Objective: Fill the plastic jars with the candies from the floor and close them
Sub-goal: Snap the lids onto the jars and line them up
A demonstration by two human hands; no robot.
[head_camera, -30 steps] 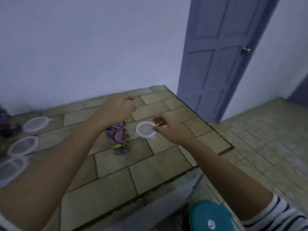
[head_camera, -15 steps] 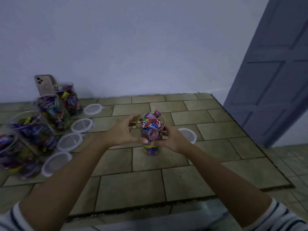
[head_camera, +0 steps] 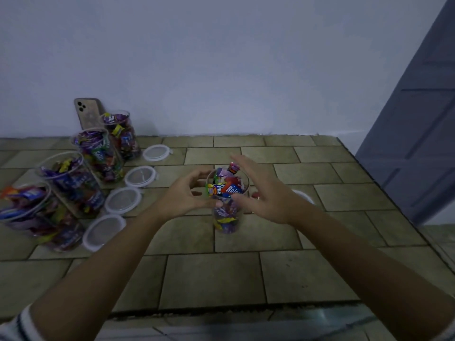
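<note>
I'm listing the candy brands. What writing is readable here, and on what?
"Rela", rest cut off: red wrapper atop the middle jar.
"Rela", sideways and faint: green wrapper in the second jar from the wall.
Blue wrapper beside the red one: blurred.
Other wrappers: unreadable.

The right hand [head_camera: 266, 195] is released from the candy-filled jar [head_camera: 227, 205] and is drawn slightly back, with fingers spread beside its rim.

I see both forearms reaching forward; the left hand [head_camera: 187, 194] curls round the jar [head_camera: 225, 219], the right hand [head_camera: 267, 196] flat, fingers spread.
</note>
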